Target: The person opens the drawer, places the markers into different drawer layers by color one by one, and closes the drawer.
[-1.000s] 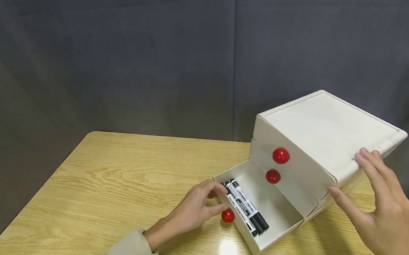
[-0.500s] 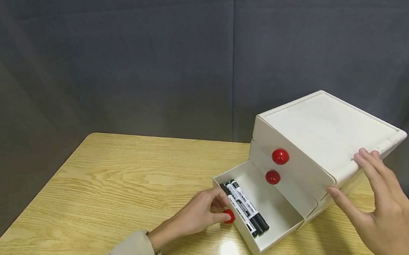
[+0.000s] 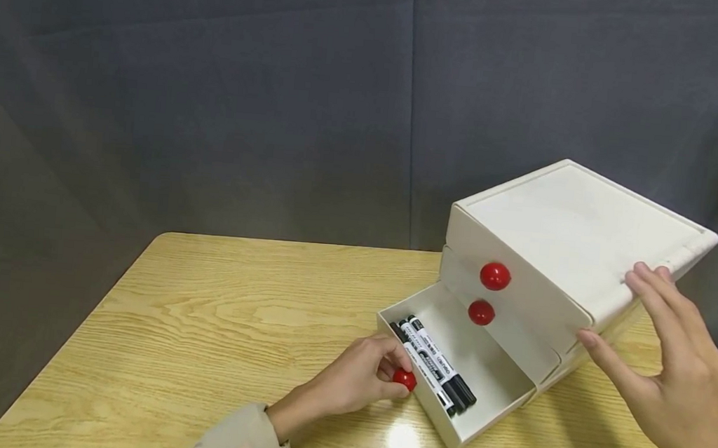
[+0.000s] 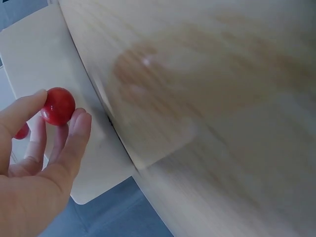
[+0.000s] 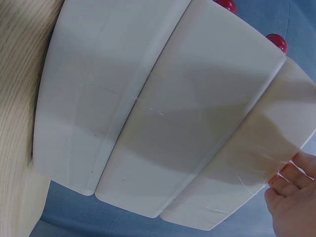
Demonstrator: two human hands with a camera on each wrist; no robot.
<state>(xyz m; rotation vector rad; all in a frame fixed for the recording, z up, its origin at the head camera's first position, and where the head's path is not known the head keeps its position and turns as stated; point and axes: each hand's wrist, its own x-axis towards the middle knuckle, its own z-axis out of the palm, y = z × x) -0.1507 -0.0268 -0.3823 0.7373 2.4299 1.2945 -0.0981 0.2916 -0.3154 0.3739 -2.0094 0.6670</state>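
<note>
A white drawer unit [image 3: 586, 231] stands on the table, its bottom drawer [image 3: 501, 386] pulled out. Inside that drawer several black-and-white markers [image 3: 432, 363] lie along the front wall. My left hand [image 3: 356, 378] pinches the red round knob [image 3: 406, 380] on the drawer front; in the left wrist view the thumb and fingers sit on either side of this knob [image 4: 59, 106]. At the unit's right side, my right hand [image 3: 680, 365] rests its fingertips on the top edge, fingers spread. The right wrist view shows the fingers [image 5: 291, 180] against the upper side panel.
Two more red knobs, an upper one [image 3: 495, 276] and a lower one [image 3: 481, 312], stick out from the upper drawers, which are pushed in. The wooden table [image 3: 211, 332] extends to the left. A dark grey curtain [image 3: 248, 103] hangs behind.
My left hand has moved slightly right and down from the drawer's front rim and taken hold of its red knob. The right hand stays at the unit's edge.
</note>
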